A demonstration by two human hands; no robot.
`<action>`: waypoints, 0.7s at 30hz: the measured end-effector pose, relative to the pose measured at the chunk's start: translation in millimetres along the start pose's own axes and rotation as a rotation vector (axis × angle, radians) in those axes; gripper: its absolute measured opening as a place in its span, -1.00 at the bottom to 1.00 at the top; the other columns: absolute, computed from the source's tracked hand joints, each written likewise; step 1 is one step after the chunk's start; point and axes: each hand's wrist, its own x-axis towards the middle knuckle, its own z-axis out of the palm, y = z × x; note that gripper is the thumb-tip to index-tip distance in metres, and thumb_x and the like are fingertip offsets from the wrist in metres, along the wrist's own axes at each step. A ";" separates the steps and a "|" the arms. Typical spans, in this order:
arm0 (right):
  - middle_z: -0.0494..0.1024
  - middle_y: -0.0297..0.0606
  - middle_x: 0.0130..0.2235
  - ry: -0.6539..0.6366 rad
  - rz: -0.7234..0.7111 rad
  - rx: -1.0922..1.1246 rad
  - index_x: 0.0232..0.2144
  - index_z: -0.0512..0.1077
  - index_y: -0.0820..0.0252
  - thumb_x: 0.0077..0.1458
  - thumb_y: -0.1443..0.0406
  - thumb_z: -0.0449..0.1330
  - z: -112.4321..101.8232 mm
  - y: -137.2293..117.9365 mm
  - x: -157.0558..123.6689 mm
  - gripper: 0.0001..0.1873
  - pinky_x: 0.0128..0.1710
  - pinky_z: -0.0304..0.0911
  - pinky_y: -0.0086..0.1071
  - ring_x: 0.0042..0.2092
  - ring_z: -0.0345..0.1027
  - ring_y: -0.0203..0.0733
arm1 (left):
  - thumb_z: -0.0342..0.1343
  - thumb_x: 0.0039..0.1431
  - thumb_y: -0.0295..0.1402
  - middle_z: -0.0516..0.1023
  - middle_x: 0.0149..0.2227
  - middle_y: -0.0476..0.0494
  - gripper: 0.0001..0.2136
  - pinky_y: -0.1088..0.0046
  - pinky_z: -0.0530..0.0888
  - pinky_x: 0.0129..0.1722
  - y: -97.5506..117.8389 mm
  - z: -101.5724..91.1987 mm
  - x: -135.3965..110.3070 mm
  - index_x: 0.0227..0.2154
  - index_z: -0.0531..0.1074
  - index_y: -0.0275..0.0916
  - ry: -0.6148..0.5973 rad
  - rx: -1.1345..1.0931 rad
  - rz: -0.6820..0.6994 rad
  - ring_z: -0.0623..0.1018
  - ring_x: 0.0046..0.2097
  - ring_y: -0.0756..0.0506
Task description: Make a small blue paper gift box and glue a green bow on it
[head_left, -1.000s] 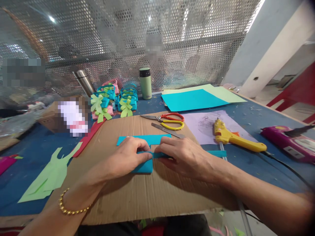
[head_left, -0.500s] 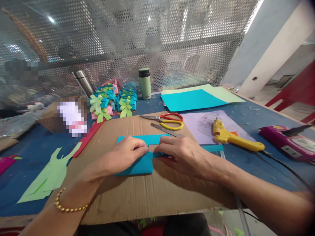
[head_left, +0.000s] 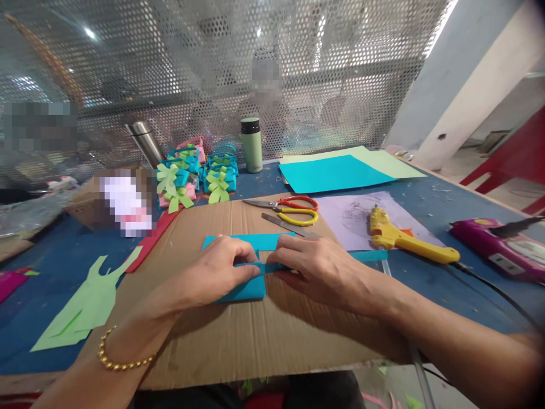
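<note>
A folded piece of blue paper lies on the cardboard sheet in front of me. My left hand rests over it, the thumb and fingers closed on a narrow blue paper strip at the paper's right part. My right hand pinches the same strip just to the right, fingers bent and close together. A blue strip end shows beyond the right hand. Just behind the hands lie scissors with one red and one yellow handle, and a flat metal blade.
A yellow glue gun lies on lilac paper to the right, near a purple power strip. Blue sheet, green bottle, small paper baskets and steel flask stand behind. Green paper scraps lie left.
The blue strip between my hands now shows across the folded paper, under my left thumb. My left thumb has shifted slightly down and right; the right hand has barely moved.
</note>
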 end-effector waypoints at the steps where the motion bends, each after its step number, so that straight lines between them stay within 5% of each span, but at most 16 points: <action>1: 0.54 -0.21 -0.25 0.008 -0.008 -0.021 -0.09 0.53 0.25 0.26 0.41 0.21 -2.6 -0.3 0.8 -0.81 -0.38 0.19 -0.31 -0.33 0.38 -0.18 | 0.14 0.09 -0.23 0.52 -0.46 -0.02 -0.81 0.40 0.27 -0.33 -0.5 0.0 -0.1 -0.49 0.53 -0.23 0.021 -0.003 -0.004 0.44 -0.35 -0.08; 6: 0.57 -0.03 -0.06 0.301 -0.116 -0.115 -0.03 0.49 0.27 0.31 0.28 0.23 -26.9 2.1 5.9 -0.77 -0.06 0.32 -0.11 -0.02 0.43 0.03 | 0.15 0.09 -0.22 0.57 -0.43 -0.03 -0.80 0.43 0.32 -0.34 0.5 -5.4 1.5 -0.43 0.59 -0.22 0.179 -0.222 -0.026 0.48 -0.34 -0.07; 11: 0.62 -0.19 -0.23 0.766 -0.056 -0.222 -0.21 0.51 0.15 0.28 0.45 0.20 -55.0 7.3 7.4 -0.86 -0.18 0.29 -0.16 -0.23 0.47 -0.13 | 0.16 0.09 -0.24 0.57 -0.41 -0.07 -0.80 0.48 0.36 -0.39 3.4 -15.6 5.1 -0.44 0.56 -0.27 0.408 -0.382 -0.005 0.48 -0.36 -0.05; 13: 0.61 -0.21 -0.27 0.767 0.001 -0.199 -0.27 0.52 0.13 0.29 0.42 0.20 -63.4 5.5 8.5 -0.87 -0.21 0.29 -0.17 -0.26 0.47 -0.14 | 0.16 0.10 -0.25 0.54 -0.47 -0.05 -0.81 0.49 0.36 -0.43 2.4 -17.6 6.1 -0.45 0.54 -0.27 0.435 -0.425 -0.005 0.46 -0.42 -0.03; 16: 0.61 -0.21 -0.29 0.582 0.117 -0.042 -0.31 0.56 0.13 0.33 0.33 0.17 -70.2 -0.8 13.6 -0.82 -0.24 0.32 -0.21 -0.26 0.47 -0.15 | 0.15 0.11 -0.26 0.45 -0.55 0.00 -0.81 0.51 0.37 -0.49 0.9 -17.0 6.6 -0.49 0.50 -0.28 0.414 -0.551 0.000 0.42 -0.50 0.00; 21: 0.61 -0.22 -0.28 0.440 0.297 0.200 -0.27 0.64 0.15 0.27 0.19 0.23 -59.0 -1.2 34.5 -0.79 -0.25 0.30 -0.26 -0.26 0.43 -0.19 | 0.19 0.10 -0.31 0.49 -0.51 0.00 -0.85 0.53 0.43 -0.50 3.6 -9.8 5.7 -0.45 0.51 -0.30 0.307 -0.748 0.037 0.46 -0.51 0.03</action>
